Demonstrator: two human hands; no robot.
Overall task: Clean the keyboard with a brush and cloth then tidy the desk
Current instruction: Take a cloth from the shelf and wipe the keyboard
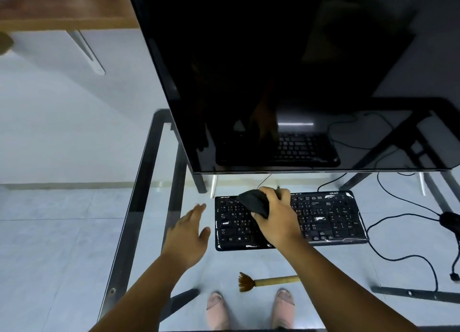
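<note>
A black keyboard with worn white patches lies on the glass desk, under the monitor. My right hand is shut on a dark cloth and presses it on the keyboard's upper middle keys. My left hand hovers open just left of the keyboard, fingers apart, touching nothing. A brush with a tan handle and brown bristles rests on the glass near the front edge, bristles pointing left.
A large dark monitor stands at the back of the desk, overhanging the keyboard. Black cables trail right of the keyboard to a dark adapter. Through the glass I see my feet and the desk frame. A wooden shelf hangs upper left.
</note>
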